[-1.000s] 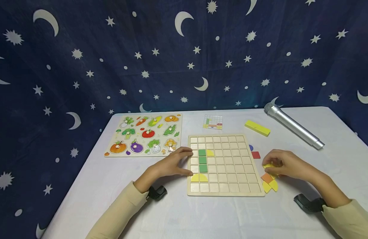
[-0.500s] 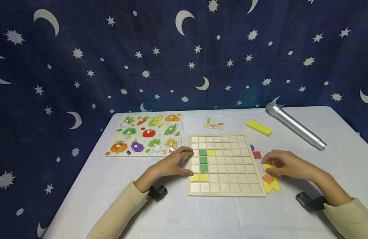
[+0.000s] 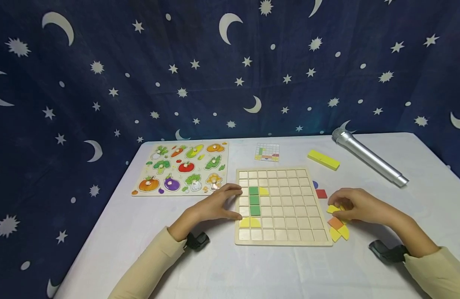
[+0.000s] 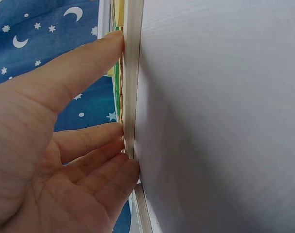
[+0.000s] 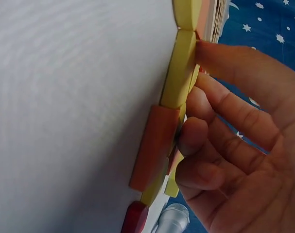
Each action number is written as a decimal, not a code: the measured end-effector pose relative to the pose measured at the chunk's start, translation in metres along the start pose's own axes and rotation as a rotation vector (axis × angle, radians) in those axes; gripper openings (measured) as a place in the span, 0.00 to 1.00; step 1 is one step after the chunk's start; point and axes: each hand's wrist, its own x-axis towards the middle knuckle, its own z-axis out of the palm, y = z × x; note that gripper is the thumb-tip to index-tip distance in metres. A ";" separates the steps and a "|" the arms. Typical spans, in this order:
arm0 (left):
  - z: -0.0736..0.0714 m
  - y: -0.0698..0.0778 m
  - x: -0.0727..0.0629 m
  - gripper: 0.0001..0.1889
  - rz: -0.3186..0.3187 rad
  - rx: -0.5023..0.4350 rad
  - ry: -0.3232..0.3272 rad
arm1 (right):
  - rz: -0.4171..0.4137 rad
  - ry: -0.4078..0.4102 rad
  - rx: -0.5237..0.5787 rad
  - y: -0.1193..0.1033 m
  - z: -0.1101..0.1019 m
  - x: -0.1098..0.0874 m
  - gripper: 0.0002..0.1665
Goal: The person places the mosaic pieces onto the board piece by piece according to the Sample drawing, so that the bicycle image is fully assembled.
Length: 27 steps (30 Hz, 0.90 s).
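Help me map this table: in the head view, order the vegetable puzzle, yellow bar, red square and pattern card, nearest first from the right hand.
1. Red square, just left.
2. Yellow bar, farther back.
3. Pattern card, behind the grid.
4. Vegetable puzzle, far left.

The right hand [image 3: 358, 206] partly hides some yellow pieces [image 3: 332, 209], and the head view's edges crop both sleeves [image 3: 149, 265].

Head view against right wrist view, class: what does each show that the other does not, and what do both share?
Only the head view: the left hand, the green squares and the small pattern card.

Only the right wrist view: the palm of the right hand.

Both: that same hand, yellow pieces, the silver microphone and the starry backdrop.
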 end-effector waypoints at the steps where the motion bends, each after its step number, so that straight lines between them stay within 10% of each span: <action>1: 0.000 0.000 0.000 0.38 0.000 0.000 0.000 | 0.008 0.000 0.000 0.000 0.001 0.000 0.18; 27: 0.001 -0.001 0.000 0.38 0.004 0.009 0.000 | -0.043 0.134 -0.014 -0.030 0.004 -0.005 0.15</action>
